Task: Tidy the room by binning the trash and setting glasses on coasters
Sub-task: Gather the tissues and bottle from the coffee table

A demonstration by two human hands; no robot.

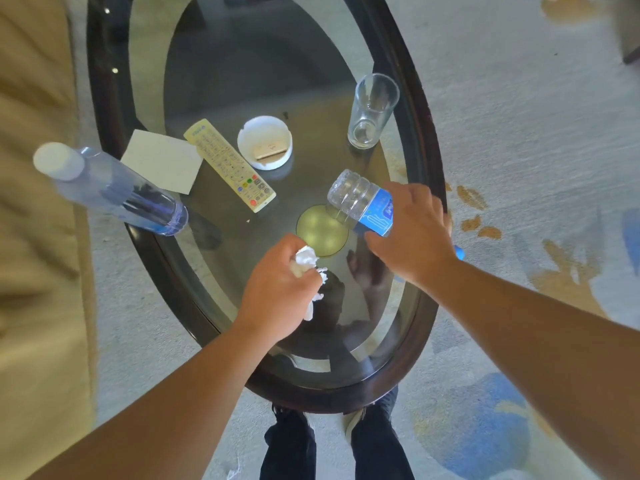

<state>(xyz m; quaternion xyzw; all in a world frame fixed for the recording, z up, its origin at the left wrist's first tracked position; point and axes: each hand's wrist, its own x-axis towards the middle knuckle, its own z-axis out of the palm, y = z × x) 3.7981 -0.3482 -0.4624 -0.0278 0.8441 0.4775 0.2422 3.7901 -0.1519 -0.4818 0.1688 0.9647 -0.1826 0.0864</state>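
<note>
My left hand (277, 289) grips a crumpled white tissue (306, 259) just above the near part of the oval glass table (391, 57). My right hand (412, 230) holds an empty plastic bottle with a blue label (360, 202), tipped on its side, its base pointing toward the table's middle. A round yellowish coaster (320, 230) lies on the glass between my two hands, bare. An empty drinking glass (370, 112) stands upright at the table's right side, directly on the glass top.
A tall clear bottle with a white cap (110, 188) stands at the table's left edge. A square card (162, 161), a yellowish remote (230, 166) and a white ashtray (265, 142) lie mid-table. A beige sofa (31, 202) runs along the left; patterned carpet (519, 133) surrounds the table.
</note>
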